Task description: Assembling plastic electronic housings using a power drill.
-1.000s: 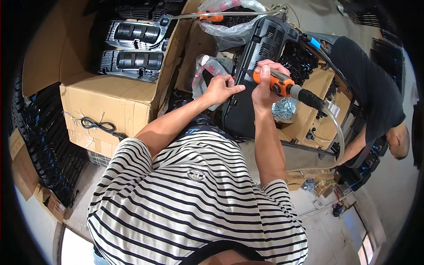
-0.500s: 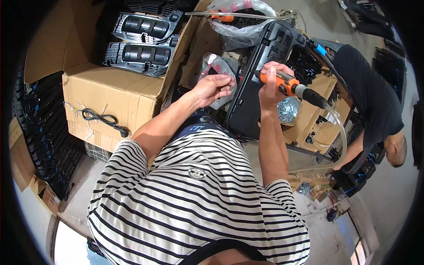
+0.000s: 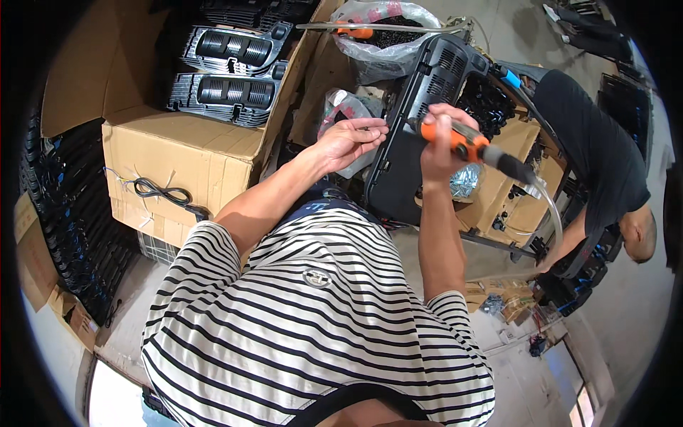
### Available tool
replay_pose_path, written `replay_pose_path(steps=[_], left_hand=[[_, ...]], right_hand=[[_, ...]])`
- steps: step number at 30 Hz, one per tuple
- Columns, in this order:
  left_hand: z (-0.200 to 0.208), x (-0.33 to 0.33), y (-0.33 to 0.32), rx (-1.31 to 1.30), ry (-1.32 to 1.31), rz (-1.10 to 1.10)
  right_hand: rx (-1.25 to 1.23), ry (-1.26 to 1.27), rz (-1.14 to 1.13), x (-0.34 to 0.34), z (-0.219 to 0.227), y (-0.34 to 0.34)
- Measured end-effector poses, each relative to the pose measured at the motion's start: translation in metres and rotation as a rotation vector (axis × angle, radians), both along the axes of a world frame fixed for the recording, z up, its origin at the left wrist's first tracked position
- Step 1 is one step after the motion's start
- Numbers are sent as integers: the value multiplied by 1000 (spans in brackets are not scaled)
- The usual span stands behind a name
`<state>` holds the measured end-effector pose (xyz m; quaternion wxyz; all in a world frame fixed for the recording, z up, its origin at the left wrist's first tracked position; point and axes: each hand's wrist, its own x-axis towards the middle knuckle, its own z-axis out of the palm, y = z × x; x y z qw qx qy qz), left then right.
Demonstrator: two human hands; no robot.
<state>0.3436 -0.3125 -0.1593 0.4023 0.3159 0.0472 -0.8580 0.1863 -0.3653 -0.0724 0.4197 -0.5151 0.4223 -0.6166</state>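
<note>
My right hand [image 3: 440,160] is wrapped round an orange air screwdriver [image 3: 467,151], whose grey hose [image 3: 553,213] curves down on the right. The tool sits over the upper part of a long black plastic housing [image 3: 398,160] with slotted vents. To its left is my left hand [image 3: 345,146], palm partly up, the fingers drawn together near the housing's edge. Something small and dark shows at its fingertips, too small to name. Beside my right wrist lies a clear bag of silvery screws [image 3: 464,181].
An open cardboard box [image 3: 188,153] at the left holds black-and-silver plastic covers [image 3: 235,91]. Behind stands a clear sack [image 3: 373,60] of small black parts, with another orange tool [image 3: 356,32]. A co-worker in black [image 3: 594,135] bends down at the right. Cardboard trays [image 3: 501,192] hold small parts.
My left hand has shifted slightly right toward the black housing and its fingers have straightened. My right hand has tilted the screwdriver a little and moved slightly down.
</note>
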Motion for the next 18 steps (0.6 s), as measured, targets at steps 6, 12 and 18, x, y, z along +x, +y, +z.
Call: replay_pose_path(steps=[6, 12, 18], left_hand=[[24, -13, -18, -7, -30, -56], [28, -26, -37, -104, 1, -198], [35, -47, -59, -166, 32, -212]], right_hand=[[-71, -160, -61, -18, 38, 18], [-85, -222, -155, -35, 69, 26], [-115, -274, -251, -52, 81, 24]])
